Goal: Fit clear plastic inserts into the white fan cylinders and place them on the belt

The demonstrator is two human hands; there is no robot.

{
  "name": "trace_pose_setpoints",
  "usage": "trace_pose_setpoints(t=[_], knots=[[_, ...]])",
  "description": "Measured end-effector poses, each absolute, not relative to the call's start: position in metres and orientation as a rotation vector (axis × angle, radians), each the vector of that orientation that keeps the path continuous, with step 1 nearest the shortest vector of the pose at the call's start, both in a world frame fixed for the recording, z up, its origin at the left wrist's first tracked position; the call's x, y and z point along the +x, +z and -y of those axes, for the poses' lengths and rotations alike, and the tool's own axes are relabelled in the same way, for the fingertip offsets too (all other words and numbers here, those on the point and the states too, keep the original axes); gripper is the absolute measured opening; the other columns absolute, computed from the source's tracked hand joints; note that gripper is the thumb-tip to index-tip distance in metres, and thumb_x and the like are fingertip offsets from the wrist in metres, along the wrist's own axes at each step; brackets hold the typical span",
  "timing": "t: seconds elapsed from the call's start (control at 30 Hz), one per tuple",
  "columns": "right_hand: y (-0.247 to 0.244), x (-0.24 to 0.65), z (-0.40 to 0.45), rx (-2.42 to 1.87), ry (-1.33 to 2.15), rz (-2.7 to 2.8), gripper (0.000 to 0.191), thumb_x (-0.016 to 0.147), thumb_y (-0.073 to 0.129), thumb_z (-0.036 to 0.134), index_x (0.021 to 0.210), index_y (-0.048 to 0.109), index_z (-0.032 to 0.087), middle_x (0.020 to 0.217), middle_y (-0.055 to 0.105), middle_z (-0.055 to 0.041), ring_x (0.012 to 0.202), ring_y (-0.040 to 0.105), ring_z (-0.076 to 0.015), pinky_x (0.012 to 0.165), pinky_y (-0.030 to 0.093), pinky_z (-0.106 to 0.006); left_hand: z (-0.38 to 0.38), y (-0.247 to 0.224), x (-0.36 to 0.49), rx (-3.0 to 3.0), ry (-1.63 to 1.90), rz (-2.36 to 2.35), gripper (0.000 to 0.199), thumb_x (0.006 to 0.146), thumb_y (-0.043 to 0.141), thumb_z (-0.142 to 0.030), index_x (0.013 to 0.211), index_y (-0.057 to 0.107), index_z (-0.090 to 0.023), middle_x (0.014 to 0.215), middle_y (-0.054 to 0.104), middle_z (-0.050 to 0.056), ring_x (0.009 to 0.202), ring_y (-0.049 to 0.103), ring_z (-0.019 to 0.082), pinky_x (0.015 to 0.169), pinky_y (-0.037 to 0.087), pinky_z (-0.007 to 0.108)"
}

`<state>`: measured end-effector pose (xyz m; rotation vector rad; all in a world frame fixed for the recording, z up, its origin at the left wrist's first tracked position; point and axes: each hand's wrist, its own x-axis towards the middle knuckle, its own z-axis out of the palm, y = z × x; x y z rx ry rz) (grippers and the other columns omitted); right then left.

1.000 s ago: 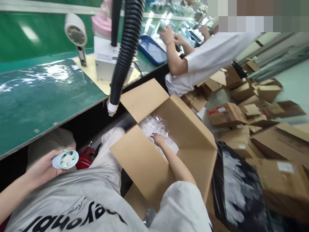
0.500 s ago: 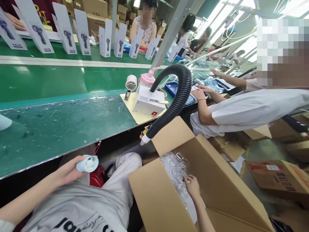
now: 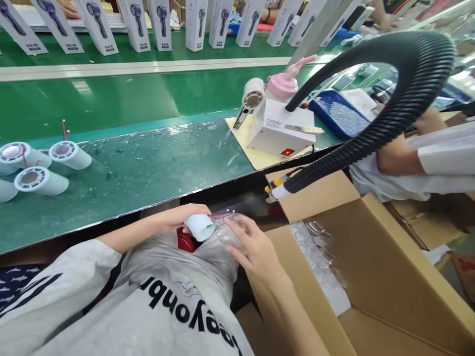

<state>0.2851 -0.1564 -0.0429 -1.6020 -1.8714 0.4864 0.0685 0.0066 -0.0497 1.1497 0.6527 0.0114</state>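
Note:
My left hand [image 3: 187,212] is closed round a light blue fan housing [image 3: 200,227], a short hollow tube with thin red wires trailing from its far side. It is held over my lap, its open end toward my right hand [image 3: 256,247]. Between the thumb and fingers of that hand is a clear round plastic cover [image 3: 227,232], partly see-through and hard to outline, just beside the housing. Right of my knees, an open cardboard box [image 3: 386,232] holds more clear plastic pieces [image 3: 315,247].
Several similar housings [image 3: 70,155] lie on the green bench [image 3: 148,163] at left. A white machine [image 3: 282,128] with a black flexible hose [image 3: 419,74] stands by a handheld fan [image 3: 252,96] and pink-lidded bottle [image 3: 284,84]. Printed boxes [image 3: 200,24] line the back. A co-worker's arm [image 3: 397,153] is at right.
My right hand has come out of the cardboard box with a clear cover. My left hand has moved right and turned the housing. The view has swung down and left.

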Motion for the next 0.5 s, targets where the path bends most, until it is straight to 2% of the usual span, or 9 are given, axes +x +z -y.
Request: trace_pose_setpoints(t=[0.07, 0.13, 0.2, 0.23, 0.27, 0.33, 0.4, 0.5], knots=[[-0.049, 0.266, 0.137, -1.721, 0.268, 1.948, 0.041, 0.099, 0.064, 0.034, 0.139, 0.070, 0.032, 0.134, 0.066, -0.0157, 0.111, 0.067, -0.0347, 0.089, 0.061, -0.049, -0.008, -0.042, 0.064, 1.236, 0.035, -0.656, 0.032, 0.079, 0.072, -0.048, 0.089, 0.072, -0.017, 0.070, 0.065, 0.000, 0.049, 0.047, 0.010, 0.044, 0.034, 0.023], [-0.055, 0.258, 0.126, -1.754, 0.242, 1.958, 0.032, 0.095, 0.066, 0.023, 0.123, 0.077, 0.031, 0.134, 0.065, -0.0149, 0.110, 0.065, -0.0349, 0.087, 0.061, -0.050, -0.006, -0.034, 0.059, 1.338, 0.115, -0.669, 0.020, 0.076, 0.077, -0.036, 0.087, 0.075, -0.018, 0.081, 0.068, 0.002, 0.067, 0.056, 0.014, 0.059, 0.043, 0.024], [-0.058, 0.255, 0.121, -1.691, 0.402, 1.919, 0.016, 0.091, 0.070, 0.022, 0.102, 0.080, 0.028, 0.134, 0.064, -0.0134, 0.114, 0.065, -0.0345, 0.088, 0.062, -0.049, -0.004, -0.029, 0.054, 1.517, 0.233, -0.675, 0.016, 0.075, 0.078, -0.029, 0.089, 0.077, -0.021, 0.093, 0.069, 0.003, 0.086, 0.060, 0.019, 0.077, 0.048, 0.027], [-0.058, 0.255, 0.120, -1.641, 0.518, 1.872, 0.006, 0.090, 0.073, 0.025, 0.093, 0.078, 0.027, 0.133, 0.064, -0.0127, 0.116, 0.065, -0.0339, 0.090, 0.062, -0.049, -0.002, -0.029, 0.053, 1.622, 0.293, -0.668, 0.018, 0.076, 0.078, -0.028, 0.093, 0.078, -0.021, 0.097, 0.069, 0.004, 0.091, 0.060, 0.021, 0.083, 0.048, 0.029], [-0.056, 0.254, 0.121, -1.591, 0.635, 1.804, 0.004, 0.089, 0.077, 0.029, 0.087, 0.077, 0.025, 0.131, 0.064, -0.0121, 0.117, 0.066, -0.0330, 0.092, 0.061, -0.048, -0.002, -0.029, 0.052, 1.723, 0.344, -0.651, 0.024, 0.077, 0.080, -0.029, 0.099, 0.078, -0.022, 0.100, 0.070, 0.005, 0.093, 0.061, 0.022, 0.087, 0.048, 0.031], [-0.051, 0.252, 0.122, -1.517, 0.807, 1.629, 0.019, 0.088, 0.079, 0.039, 0.080, 0.074, 0.024, 0.125, 0.066, -0.0113, 0.113, 0.068, -0.0309, 0.096, 0.059, -0.047, -0.002, -0.033, 0.052, 1.856, 0.416, -0.610, 0.039, 0.074, 0.086, -0.037, 0.110, 0.079, -0.023, 0.101, 0.069, 0.007, 0.093, 0.062, 0.023, 0.089, 0.048, 0.034], [-0.045, 0.248, 0.124, -1.506, 0.864, 1.451, 0.026, 0.093, 0.074, 0.042, 0.075, 0.074, 0.023, 0.118, 0.070, -0.0106, 0.108, 0.070, -0.0286, 0.095, 0.058, -0.044, -0.004, -0.040, 0.053, 1.875, 0.446, -0.579, 0.055, 0.066, 0.094, -0.045, 0.116, 0.080, -0.024, 0.103, 0.069, 0.008, 0.095, 0.062, 0.025, 0.091, 0.049, 0.036], [-0.041, 0.245, 0.125, -1.511, 0.893, 1.250, 0.032, 0.096, 0.068, 0.041, 0.070, 0.076, 0.024, 0.109, 0.075, -0.0096, 0.100, 0.072, -0.0260, 0.085, 0.060, -0.039, -0.009, -0.050, 0.054, 1.859, 0.445, -0.502, 0.061, 0.058, 0.099, -0.049, 0.113, 0.083, -0.027, 0.113, 0.069, 0.010, 0.107, 0.064, 0.029, 0.099, 0.050, 0.040]])
